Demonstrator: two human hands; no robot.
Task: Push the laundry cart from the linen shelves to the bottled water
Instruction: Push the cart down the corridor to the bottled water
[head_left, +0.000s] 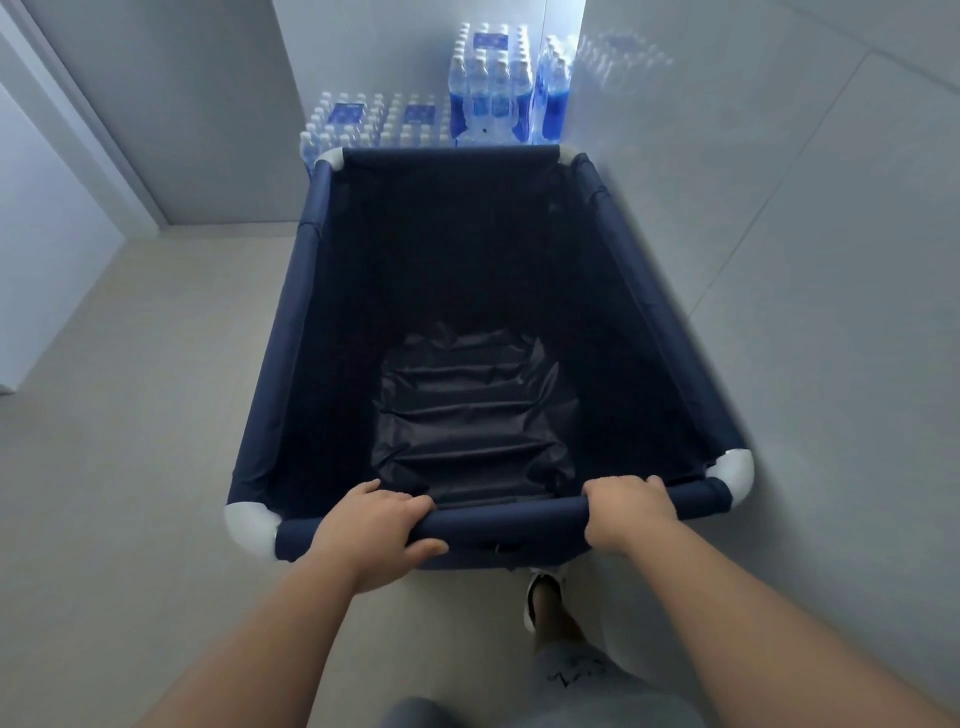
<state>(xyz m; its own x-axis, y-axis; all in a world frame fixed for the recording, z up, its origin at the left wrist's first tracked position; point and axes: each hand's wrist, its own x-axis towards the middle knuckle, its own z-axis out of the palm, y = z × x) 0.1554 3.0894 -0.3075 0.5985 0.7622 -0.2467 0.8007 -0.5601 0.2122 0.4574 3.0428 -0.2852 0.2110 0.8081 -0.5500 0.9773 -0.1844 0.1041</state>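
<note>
The laundry cart (311, 291) is a deep navy fabric bin on a frame with white corner joints, and nothing lies inside it. My left hand (371, 535) is wrapped around the left part of its near rail. My right hand (626, 512) grips the same rail further right. Shrink-wrapped packs of bottled water (491, 88) with blue labels stand stacked against the back wall, right beyond the cart's far rim. Lower packs (374, 122) sit to their left, partly hidden by the rim.
A grey tiled wall (779, 208) runs close along the cart's right side. At the left stands a pale door or panel (47, 234) with its frame. Beige floor (156, 415) lies open to the cart's left. My foot (543, 597) is under the near rail.
</note>
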